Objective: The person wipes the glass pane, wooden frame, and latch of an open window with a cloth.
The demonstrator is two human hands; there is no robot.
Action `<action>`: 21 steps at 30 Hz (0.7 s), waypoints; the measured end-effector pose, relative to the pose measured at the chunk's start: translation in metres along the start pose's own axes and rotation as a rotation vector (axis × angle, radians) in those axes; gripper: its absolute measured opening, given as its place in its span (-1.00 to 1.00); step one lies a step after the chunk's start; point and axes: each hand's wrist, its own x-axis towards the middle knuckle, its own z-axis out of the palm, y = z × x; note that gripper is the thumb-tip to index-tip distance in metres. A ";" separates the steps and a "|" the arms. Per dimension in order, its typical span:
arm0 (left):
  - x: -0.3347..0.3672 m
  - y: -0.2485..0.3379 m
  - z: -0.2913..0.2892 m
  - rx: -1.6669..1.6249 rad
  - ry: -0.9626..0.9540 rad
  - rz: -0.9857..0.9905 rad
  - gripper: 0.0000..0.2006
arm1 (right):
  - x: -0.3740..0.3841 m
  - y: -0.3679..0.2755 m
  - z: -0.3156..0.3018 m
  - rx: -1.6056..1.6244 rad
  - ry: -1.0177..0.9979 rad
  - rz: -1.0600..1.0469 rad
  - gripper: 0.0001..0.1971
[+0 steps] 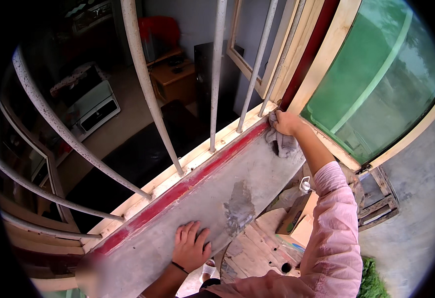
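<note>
My right hand (pixel 286 122) grips a grey cloth (pixel 283 143) at the far right corner of the window sill, beside the window frame. Part of the cloth hangs below my fingers onto the concrete. My left hand (pixel 191 245) lies flat on the grey concrete sill (pixel 178 208), fingers spread, holding nothing. A dark wet-looking patch (pixel 240 206) marks the concrete between my hands. Along the inner side of the sill runs a red painted strip (pixel 163 213), next to the cream window frame (pixel 197 164).
Upright metal bars (pixel 216 74) stand along the frame, with a dim furnished room behind them. An open green-glass window sash (pixel 361 84) swings out at right. Below the sill are a round wooden table (pixel 257 246), a cardboard box (pixel 299 218) and a wooden stool (pixel 380 201).
</note>
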 end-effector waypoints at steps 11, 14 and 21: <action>-0.001 0.000 0.001 0.070 -0.009 0.000 -0.59 | 0.019 0.006 0.060 -0.352 0.612 0.000 -0.66; -0.001 0.001 0.000 0.070 -0.020 -0.004 -0.59 | 0.038 -0.005 0.053 -0.179 0.296 0.210 -0.70; 0.001 0.001 -0.001 0.071 -0.031 -0.007 -0.59 | 0.019 -0.005 0.016 0.179 0.282 0.203 -0.64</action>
